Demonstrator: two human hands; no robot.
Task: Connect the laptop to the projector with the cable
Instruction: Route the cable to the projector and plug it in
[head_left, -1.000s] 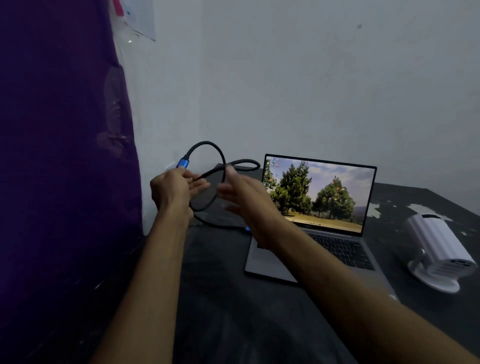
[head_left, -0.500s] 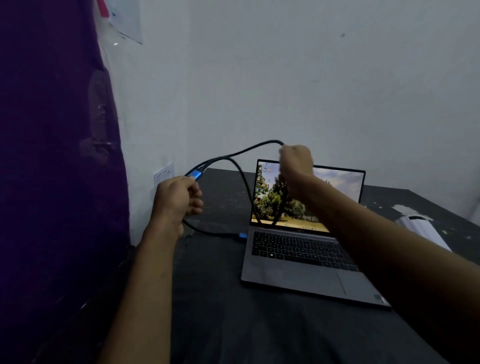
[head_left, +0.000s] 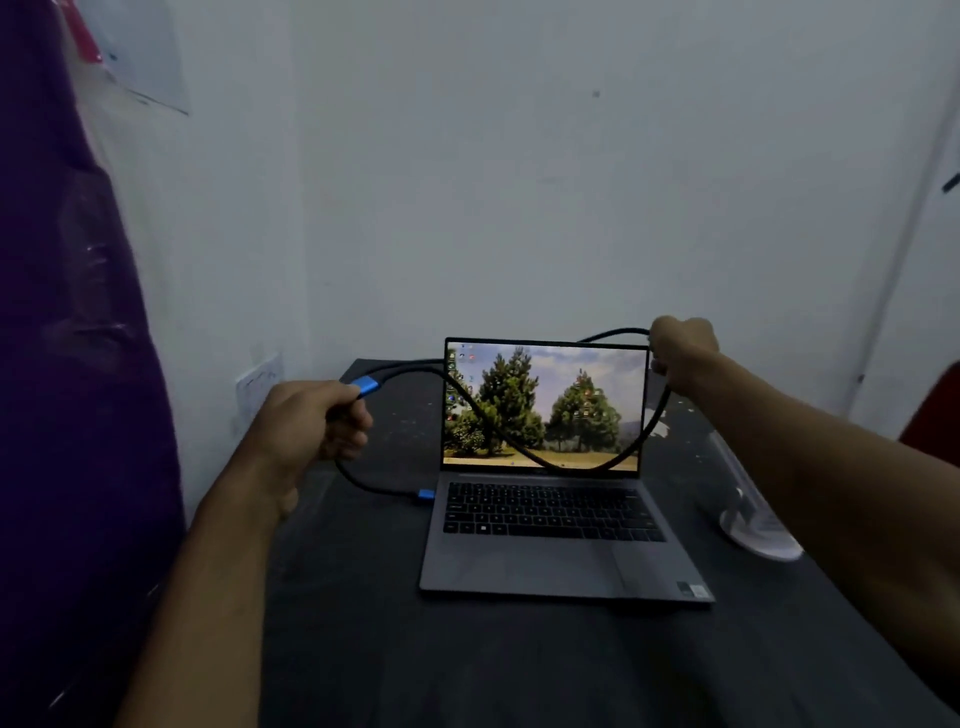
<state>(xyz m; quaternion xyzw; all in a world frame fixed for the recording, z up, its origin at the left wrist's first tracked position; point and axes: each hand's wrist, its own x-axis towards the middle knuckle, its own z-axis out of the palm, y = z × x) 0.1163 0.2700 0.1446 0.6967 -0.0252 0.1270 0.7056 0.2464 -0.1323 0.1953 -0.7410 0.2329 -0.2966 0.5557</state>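
Above the laptop (head_left: 545, 499), both hands' grips close on the cable (head_left: 498, 431): left hand (head_left: 311, 421) beside its blue plug (head_left: 368, 387), right hand (head_left: 680, 353) mid-length.

My right hand (head_left: 681, 358) now sits past the laptop's (head_left: 550, 467) top right corner, having pulled the cable (head_left: 498, 426) wider, its loop sagging across the screen.

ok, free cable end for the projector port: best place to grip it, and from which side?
Grip the blue plug by its flat metal shell, from behind where the cable enters, leaving the tip clear. The left hand already wraps it there; the right hand only holds slack. The projector sits to the right, so probably regrip first.
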